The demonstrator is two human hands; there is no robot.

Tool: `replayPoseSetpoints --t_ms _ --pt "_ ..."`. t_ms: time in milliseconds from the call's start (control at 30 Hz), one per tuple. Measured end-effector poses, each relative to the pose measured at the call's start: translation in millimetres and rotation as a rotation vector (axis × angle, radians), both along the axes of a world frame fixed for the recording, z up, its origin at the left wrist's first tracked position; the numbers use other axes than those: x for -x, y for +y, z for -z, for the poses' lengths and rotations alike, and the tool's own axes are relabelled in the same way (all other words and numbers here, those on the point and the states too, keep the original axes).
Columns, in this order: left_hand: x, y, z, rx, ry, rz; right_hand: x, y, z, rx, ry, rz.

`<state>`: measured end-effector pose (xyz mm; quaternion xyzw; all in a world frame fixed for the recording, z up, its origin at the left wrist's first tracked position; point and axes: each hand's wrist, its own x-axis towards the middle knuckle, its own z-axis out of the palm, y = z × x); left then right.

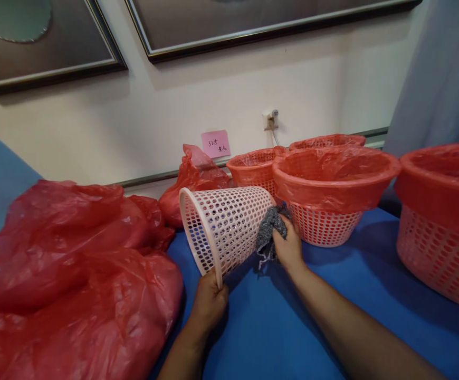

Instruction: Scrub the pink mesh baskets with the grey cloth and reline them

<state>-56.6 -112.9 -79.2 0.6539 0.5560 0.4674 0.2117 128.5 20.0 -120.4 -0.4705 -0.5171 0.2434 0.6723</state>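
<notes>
A pale pink perforated plastic wastebasket [233,221] is tipped on its side, its open mouth toward the left. My left hand [209,303] grips the near edge of its rim, fingers closed round it. At the basket's base end, my right hand [288,243] clutches a grey cloth [268,229], which presses against the bottom of the basket. Loose threads hang from the cloth. The fingertips of my right hand are partly hidden in the cloth's folds.
Large red plastic bags [75,295] lie heaped at the left. Red-lined perforated baskets [328,221] stand behind and to the right on the blue surface [249,338]. A pink note [216,143] and a wall socket [270,120] are on the wall, below framed pictures [253,26].
</notes>
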Motion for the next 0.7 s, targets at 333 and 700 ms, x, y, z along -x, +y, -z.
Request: replayPoseSetpoints --t_ms 333,700 --pt "-6.9 -9.1 -5.2 0.009 -0.159 -0.001 4.3 -86.7 -41.1 -0.782 -0.435 -0.577" --pt "-5.1 -14.4 -9.8 -0.036 -0.056 0.006 -2.7 -3.8 -3.7 -0.001 -0.02 0.031"
